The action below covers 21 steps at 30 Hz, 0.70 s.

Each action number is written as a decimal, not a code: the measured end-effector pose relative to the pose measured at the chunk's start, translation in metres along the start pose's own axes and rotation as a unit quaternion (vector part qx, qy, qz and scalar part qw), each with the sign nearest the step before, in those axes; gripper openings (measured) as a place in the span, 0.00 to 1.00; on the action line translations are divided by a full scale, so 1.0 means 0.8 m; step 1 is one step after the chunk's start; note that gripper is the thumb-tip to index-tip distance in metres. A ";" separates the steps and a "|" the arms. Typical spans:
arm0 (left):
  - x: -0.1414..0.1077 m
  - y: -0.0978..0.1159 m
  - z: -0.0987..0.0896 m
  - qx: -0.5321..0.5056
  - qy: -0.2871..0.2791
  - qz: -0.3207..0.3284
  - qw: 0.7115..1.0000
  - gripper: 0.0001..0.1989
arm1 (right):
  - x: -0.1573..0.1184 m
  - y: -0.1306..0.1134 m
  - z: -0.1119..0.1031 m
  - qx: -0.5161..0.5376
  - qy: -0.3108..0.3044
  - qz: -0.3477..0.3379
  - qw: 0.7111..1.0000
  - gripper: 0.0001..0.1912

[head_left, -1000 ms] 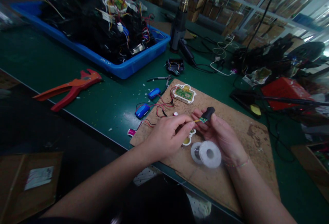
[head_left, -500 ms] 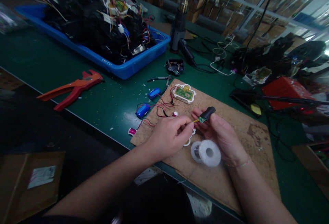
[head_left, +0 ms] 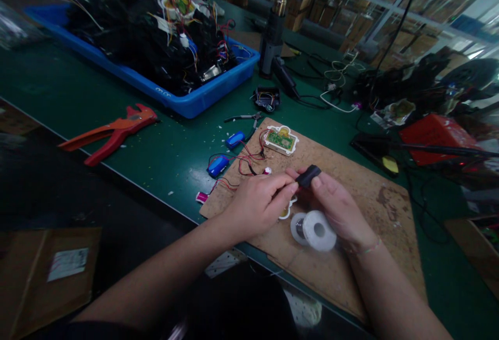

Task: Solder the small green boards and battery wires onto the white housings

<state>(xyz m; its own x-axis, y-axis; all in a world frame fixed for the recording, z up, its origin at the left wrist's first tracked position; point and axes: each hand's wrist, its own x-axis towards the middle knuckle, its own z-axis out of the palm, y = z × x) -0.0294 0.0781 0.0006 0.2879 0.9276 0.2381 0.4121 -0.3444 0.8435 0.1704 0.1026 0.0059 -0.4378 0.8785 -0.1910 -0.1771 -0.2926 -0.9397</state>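
Note:
A short black sleeve (head_left: 309,175) is held between the thumb and fingers of my right hand (head_left: 338,202). My left hand (head_left: 262,202) is pinched at the sleeve's left end, where thin yellow wires showed earlier; its fingertips now mostly hide them. The small green circuit board is out of sight. Below the hands, a white spool (head_left: 318,231) lies on the brown board (head_left: 378,215). A white-framed part (head_left: 286,210) is partly covered by my left hand. Behind the hands sits a white case with a green circuit board (head_left: 280,141).
Blue cylindrical cells (head_left: 218,165) with red and black wires lie left of the board, near pliers (head_left: 244,117). Red cutters (head_left: 120,131) rest farther left. A blue tray (head_left: 187,106) of parts, a heat gun (head_left: 272,43) and a soldering iron stand (head_left: 376,155) are behind.
The black sleeve has moved left and down toward my left fingertips and now covers the small green board. My right hand has shifted slightly left with it.

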 end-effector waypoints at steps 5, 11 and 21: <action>-0.002 0.004 0.003 -0.052 0.023 0.003 0.998 0.07 | -0.001 -0.003 -0.006 -0.018 -0.029 0.016 0.999 0.17; -0.019 -0.006 0.010 0.070 0.078 0.039 0.994 0.13 | -0.002 -0.009 -0.009 -0.054 -0.035 0.023 0.998 0.20; -0.029 -0.013 0.017 0.184 0.099 0.088 0.974 0.11 | -0.003 -0.012 -0.011 -0.085 -0.043 0.022 0.995 0.22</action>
<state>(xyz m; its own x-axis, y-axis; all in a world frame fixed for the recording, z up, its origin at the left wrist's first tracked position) -0.0287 0.0585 -0.0203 0.2241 0.8469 0.4821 0.6643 -0.4947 0.5603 0.1811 0.1067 0.0131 -0.5166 0.8288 -0.2149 -0.0085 -0.2559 -0.9667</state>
